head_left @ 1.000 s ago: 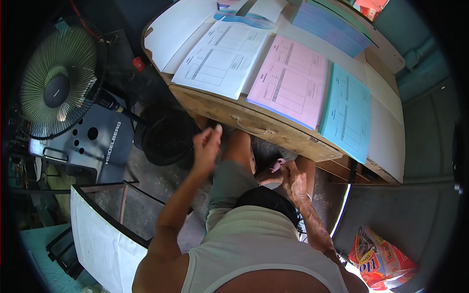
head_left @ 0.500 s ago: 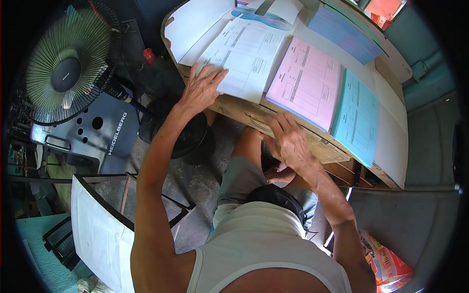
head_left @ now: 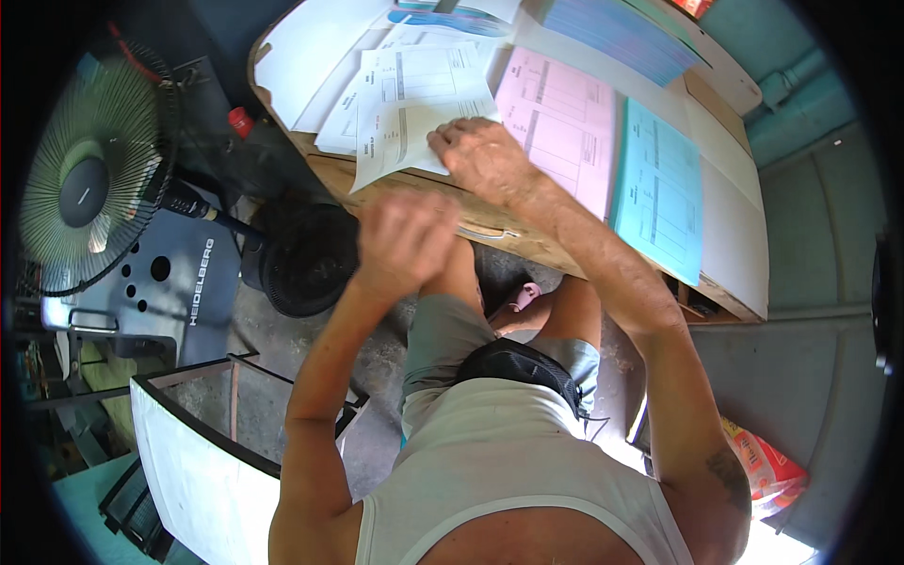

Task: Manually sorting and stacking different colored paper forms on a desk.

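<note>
My right hand rests with bent fingers on the near corner of a white printed sheet, gripping its edge. That sheet lies askew on a stack of white forms and overhangs the front edge of the wooden table. My left hand hangs blurred in front of the table edge, just below the sheet, with its fingers curled. Whether it holds anything is unclear. A pink form stack and a light blue form stack lie to the right of the white one.
A standing fan and its round black base are on the left by a grey machine panel. A white board in a metal frame stands low left. An orange bag lies low right.
My left hand has come off the white sheets and dropped back toward me. My right hand has gone up from the table edge onto the white sheet, which now lies skewed over the edge.
</note>
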The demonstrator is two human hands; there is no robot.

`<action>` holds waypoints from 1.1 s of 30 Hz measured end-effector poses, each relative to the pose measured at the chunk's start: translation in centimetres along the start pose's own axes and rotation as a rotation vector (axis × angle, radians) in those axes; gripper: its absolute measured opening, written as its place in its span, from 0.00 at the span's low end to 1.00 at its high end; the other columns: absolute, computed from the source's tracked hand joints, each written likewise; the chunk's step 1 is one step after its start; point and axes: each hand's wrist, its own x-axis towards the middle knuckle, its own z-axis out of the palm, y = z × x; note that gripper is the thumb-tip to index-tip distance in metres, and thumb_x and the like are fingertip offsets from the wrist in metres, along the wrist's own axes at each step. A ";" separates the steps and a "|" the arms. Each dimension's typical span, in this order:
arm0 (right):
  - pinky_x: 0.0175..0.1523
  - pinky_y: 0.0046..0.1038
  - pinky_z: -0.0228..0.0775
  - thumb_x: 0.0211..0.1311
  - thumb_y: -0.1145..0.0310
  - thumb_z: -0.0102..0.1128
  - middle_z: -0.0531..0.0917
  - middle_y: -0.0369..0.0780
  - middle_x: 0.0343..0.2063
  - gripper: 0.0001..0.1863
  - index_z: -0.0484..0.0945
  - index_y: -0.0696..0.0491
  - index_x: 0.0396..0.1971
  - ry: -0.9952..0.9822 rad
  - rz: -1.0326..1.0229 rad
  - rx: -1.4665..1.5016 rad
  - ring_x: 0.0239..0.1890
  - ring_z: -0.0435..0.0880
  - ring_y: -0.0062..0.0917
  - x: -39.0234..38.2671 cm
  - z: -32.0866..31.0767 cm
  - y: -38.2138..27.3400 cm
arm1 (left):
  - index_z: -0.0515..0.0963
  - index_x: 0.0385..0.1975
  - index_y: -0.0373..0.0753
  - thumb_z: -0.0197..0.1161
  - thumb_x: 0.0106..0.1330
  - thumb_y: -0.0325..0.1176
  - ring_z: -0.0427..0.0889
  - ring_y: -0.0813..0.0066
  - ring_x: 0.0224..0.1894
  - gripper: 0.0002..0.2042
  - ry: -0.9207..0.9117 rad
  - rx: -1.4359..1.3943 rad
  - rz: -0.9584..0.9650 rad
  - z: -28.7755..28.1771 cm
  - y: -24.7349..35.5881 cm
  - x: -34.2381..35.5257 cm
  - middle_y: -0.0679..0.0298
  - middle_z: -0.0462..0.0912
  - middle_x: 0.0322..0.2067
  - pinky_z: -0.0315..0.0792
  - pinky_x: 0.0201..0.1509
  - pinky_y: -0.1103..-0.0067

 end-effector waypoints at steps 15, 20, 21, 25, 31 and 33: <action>0.34 0.31 0.81 0.52 0.79 0.57 0.87 0.42 0.31 0.10 0.79 0.58 0.36 -0.110 0.376 -0.291 0.31 0.89 0.31 -13.5 -5.5 7.3 | 0.78 0.56 0.39 0.68 0.60 0.41 0.73 0.64 0.59 0.24 -0.204 -0.042 0.168 9.6 4.0 3.1 0.63 0.76 0.55 0.60 0.67 0.40; 0.33 0.30 0.81 0.53 0.79 0.57 0.87 0.43 0.31 0.08 0.78 0.57 0.34 -0.148 0.395 -0.270 0.31 0.89 0.30 -14.1 -5.2 4.1 | 0.85 0.44 0.40 0.64 0.61 0.34 0.77 0.65 0.52 0.13 -0.102 0.009 0.234 8.5 3.7 4.3 0.68 0.82 0.44 0.64 0.63 0.45; 0.33 0.30 0.81 0.53 0.78 0.57 0.87 0.43 0.31 0.08 0.78 0.57 0.35 -0.110 0.358 -0.274 0.31 0.89 0.30 -14.0 -4.9 3.5 | 0.85 0.44 0.40 0.64 0.61 0.34 0.77 0.65 0.52 0.13 -0.104 0.011 0.238 8.6 3.6 4.4 0.68 0.82 0.44 0.64 0.63 0.45; 0.41 0.32 0.80 0.62 0.69 0.59 0.87 0.42 0.30 0.07 0.78 0.56 0.37 -0.071 0.335 -0.142 0.33 0.88 0.31 -13.4 -5.7 1.0 | 0.85 0.37 0.41 0.67 0.59 0.34 0.78 0.70 0.48 0.08 -0.067 -0.116 0.204 8.9 3.7 4.9 0.71 0.83 0.38 0.65 0.61 0.53; 0.58 0.43 0.73 0.64 0.49 0.64 0.84 0.53 0.44 0.30 0.76 0.59 0.55 -0.286 0.436 0.227 0.51 0.83 0.45 -12.8 -7.7 0.7 | 0.85 0.39 0.46 0.70 0.61 0.39 0.78 0.71 0.49 0.09 -0.024 0.039 0.113 7.0 2.9 6.3 0.74 0.84 0.43 0.62 0.63 0.56; 0.52 0.44 0.77 0.60 0.62 0.65 0.86 0.49 0.39 0.24 0.76 0.57 0.54 -0.336 0.460 0.237 0.45 0.86 0.43 -12.4 -7.1 1.6 | 0.85 0.43 0.47 0.72 0.61 0.40 0.78 0.69 0.49 0.12 0.058 0.061 0.078 5.9 4.3 7.8 0.73 0.84 0.43 0.65 0.61 0.59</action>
